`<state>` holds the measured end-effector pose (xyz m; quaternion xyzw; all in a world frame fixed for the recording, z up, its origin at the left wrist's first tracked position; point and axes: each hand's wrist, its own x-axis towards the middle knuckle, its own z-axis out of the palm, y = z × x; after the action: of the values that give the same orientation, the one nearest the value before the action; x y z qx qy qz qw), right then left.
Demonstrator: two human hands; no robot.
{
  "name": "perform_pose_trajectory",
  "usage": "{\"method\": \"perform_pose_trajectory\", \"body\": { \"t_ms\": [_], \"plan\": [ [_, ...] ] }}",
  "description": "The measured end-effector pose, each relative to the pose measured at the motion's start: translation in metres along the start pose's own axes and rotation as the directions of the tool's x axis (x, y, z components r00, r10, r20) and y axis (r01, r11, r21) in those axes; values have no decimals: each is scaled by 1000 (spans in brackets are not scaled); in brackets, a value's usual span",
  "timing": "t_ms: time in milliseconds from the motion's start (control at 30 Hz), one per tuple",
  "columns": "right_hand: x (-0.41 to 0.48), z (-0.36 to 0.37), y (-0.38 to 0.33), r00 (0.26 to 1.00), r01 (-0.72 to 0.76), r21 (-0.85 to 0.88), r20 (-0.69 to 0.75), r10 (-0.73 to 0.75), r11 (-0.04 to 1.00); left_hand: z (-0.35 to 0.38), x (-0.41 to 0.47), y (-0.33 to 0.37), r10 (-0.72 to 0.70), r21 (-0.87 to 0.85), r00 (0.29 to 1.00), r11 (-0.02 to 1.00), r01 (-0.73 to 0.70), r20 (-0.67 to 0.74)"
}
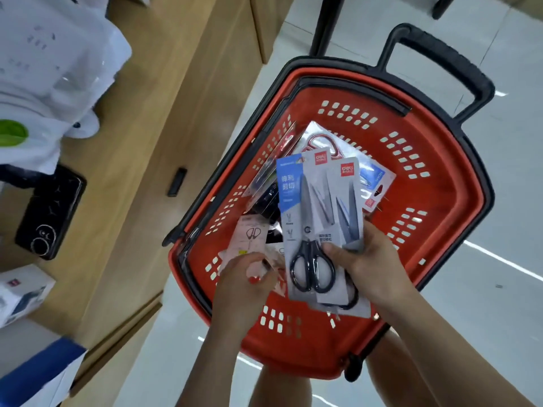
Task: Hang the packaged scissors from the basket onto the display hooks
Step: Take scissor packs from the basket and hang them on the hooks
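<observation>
Right hand (370, 259) grips a fan of packaged scissors (317, 218) by their lower halves, thumb across the front, just right of the frame's centre. I count at least three cards: the front one is grey with black-handled scissors, and a blue one sits behind it on the left. Left hand (244, 274), just left of the fan and a little lower, curls its fingers on the bottom edge of a pale pack (252, 233) that bears a drawing of scissors and lies in the basket. Both hands are over the red basket (440, 148), which fills the middle and right of the frame, with grey floor tiles (505, 201) around it. Behind the held fan more packs lie in the basket, one with red-handled scissors (320, 142) toward the top. A black pull handle (440, 51) rises from the basket's far rim at upper right. Left of the basket I see a wooden counter (176, 113). On it are a black phone (50, 212) at mid left, white plastic bags (53, 69) at upper left and a white box (20, 292) at lower left.
</observation>
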<state>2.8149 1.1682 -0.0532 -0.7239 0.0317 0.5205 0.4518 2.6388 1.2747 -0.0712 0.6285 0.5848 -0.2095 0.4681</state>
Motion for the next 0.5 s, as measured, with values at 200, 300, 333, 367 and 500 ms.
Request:
{"method": "perform_pose_trajectory", "body": {
  "t_ms": [200, 300, 333, 367, 500],
  "plan": [
    [-2, -3, 13, 988, 103, -261, -88, -130, 960, 27, 63, -48, -49, 754, 990, 653, -68, 132],
    [-7, -5, 14, 980, 191, -357, 21, -197, 914, 27, 70, -44, 103, 800, 992, 589, -114, 66],
    [-8, -5, 16, 974, 220, -395, 40, -223, 892, 21, 66, -36, 170, 754, 985, 645, -125, 18],
    [-9, -6, 18, 967, 244, -436, 37, -254, 866, 12, 59, -28, 228, 694, 973, 708, -136, -42],
    [-24, -5, 11, 924, 254, -566, -96, -369, 784, -48, 1, 14, 255, 422, 949, 893, -159, -183]
  ]
}}
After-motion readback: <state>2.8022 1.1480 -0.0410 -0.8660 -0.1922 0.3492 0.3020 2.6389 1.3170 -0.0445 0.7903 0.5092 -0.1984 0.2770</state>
